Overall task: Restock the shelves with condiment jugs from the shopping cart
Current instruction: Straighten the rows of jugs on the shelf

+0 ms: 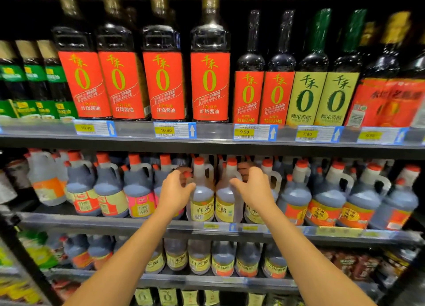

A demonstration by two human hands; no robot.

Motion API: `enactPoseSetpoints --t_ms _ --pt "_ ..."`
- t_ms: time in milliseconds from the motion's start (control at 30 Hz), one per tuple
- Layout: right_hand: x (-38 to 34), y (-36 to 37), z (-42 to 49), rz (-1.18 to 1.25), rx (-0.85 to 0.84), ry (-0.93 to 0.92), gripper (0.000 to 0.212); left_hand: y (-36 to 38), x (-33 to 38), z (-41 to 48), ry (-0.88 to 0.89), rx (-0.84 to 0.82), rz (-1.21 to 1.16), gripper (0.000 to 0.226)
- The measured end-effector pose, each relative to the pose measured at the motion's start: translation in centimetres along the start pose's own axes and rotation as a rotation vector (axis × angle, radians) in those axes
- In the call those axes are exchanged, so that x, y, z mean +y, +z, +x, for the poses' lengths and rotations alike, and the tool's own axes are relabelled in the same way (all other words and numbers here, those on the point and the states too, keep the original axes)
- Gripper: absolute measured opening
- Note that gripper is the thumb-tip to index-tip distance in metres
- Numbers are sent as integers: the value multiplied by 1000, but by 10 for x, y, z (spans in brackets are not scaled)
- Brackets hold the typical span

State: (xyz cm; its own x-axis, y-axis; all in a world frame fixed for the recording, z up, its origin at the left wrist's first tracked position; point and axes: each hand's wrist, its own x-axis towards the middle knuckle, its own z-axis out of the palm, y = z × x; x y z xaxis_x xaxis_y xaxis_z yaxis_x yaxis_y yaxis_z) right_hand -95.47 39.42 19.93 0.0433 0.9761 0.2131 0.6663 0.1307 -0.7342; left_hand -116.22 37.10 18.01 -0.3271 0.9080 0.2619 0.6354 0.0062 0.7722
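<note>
Two clear jugs with red caps and yellow labels stand side by side at the front of the middle shelf. My left hand grips the left jug from its left side, fingers curled around its neck by a small red spout cap, thumb on its shoulder. My right hand holds the right jug from the right, fingers curled over its handle. Both jugs stand upright on the shelf. The shopping cart is out of view.
Dark jugs with red caps crowd the middle shelf on both sides. Tall soy sauce bottles with red labels fill the upper shelf behind price tags. More jugs line the lower shelf.
</note>
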Motion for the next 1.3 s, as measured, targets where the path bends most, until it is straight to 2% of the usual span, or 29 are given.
enactPoseSetpoints --t_ms 333,600,733,933,1100,1200,1300 --pt "20 11 18 57 -21 -43 22 1 -4 3 -11 40 -132 29" --pt "37 28 36 118 -43 20 22 0 -8 7 -12 36 -167 27" --pt "49 36 50 92 -70 45 26 0 -10 13 -11 17 -105 25" --pt "20 21 33 75 -64 69 27 8 -7 19 -74 52 -36 19" --pt "12 21 34 62 -78 92 31 16 -8 17 -135 89 -98 8" --pt "14 22 28 83 -49 98 25 16 -14 10 -64 134 -182 15" --pt "15 21 15 63 -21 70 6 14 -15 -2 -22 187 -259 19"
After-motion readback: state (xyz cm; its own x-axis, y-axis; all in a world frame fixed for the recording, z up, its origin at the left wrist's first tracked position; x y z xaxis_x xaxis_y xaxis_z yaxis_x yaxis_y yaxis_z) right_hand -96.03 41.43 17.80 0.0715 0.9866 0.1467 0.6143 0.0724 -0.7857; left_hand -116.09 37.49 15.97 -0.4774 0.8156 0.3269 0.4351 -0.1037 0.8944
